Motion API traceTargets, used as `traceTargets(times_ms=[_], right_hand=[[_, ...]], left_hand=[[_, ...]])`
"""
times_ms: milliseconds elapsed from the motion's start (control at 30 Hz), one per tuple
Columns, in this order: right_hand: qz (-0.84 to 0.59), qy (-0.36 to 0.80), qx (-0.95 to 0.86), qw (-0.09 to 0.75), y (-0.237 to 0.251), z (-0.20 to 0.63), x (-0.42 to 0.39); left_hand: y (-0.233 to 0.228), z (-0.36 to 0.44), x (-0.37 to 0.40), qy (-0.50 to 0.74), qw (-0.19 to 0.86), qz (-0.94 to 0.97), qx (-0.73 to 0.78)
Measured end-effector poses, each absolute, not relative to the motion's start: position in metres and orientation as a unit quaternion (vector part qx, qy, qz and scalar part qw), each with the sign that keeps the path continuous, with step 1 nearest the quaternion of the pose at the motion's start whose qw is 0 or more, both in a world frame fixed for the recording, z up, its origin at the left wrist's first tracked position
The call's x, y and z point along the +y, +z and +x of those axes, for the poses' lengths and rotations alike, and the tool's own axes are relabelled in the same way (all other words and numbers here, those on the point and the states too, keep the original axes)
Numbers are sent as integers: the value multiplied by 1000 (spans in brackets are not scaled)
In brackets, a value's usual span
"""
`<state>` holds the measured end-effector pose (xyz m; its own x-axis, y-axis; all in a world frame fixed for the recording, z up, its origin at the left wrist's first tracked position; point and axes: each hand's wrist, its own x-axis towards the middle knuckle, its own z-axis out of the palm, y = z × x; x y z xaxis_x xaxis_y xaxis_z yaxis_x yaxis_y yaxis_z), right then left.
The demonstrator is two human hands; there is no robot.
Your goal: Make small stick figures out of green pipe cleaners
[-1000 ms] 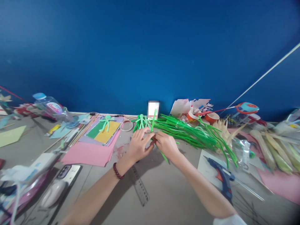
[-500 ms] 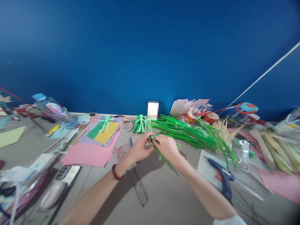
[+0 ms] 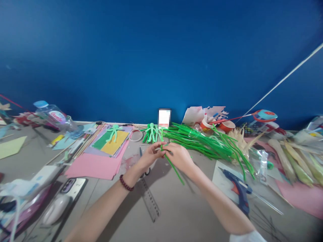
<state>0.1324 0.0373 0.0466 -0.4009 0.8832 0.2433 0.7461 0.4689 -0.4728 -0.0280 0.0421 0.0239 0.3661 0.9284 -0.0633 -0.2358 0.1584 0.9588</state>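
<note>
**Two-handed pinch on a green pipe cleaner**

While both hands meet above the grey worktop (image 3: 174, 208), the left hand (image 3: 148, 158) and the right hand (image 3: 179, 156) each close their grip on 1 green pipe cleaner (image 3: 174, 168), fingertips almost touching at its upper end. Judged from this pose, the bend is best made by keeping the 2 pinch points close together, so the wire turns sharply at 1 spot and the free length does not whip about. The pipe cleaner's long axis runs diagonally: its upper end lies between the fingers, pointing away toward the blue wall, and its free tail slants down and to the right, toward the person, under the right hand. A ruler (image 3: 150, 201) lies just below the left wrist; a heap of green pipe cleaners (image 3: 207, 143) lies beyond the right hand, and a glue gun (image 3: 238, 188) to its right.
</note>
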Motion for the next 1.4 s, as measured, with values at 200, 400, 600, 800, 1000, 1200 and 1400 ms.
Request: traceTargets(times_ms=[200,400,600,800,1000,1200,1400], right_hand=[[-486,150,-828,235,47,134,39],[-494,150,-821,245,47,134,38],[-481,175,-815,273,48,134,38],[-427,199,-822,319,46,136,39],[-450,189,-826,282,48,142,42],[-478,149,-833,234,49,144,45],[-464,196,-817,281,53,152,51]], left_hand=[[19,-29,44,461,649,480,368],[21,-28,41,445,673,471,357],[24,-26,41,454,664,474,358],[23,-27,43,465,649,474,371],[20,-30,46,438,639,517,363],[16,-25,45,447,503,595,440],[24,-29,45,444,518,589,434]])
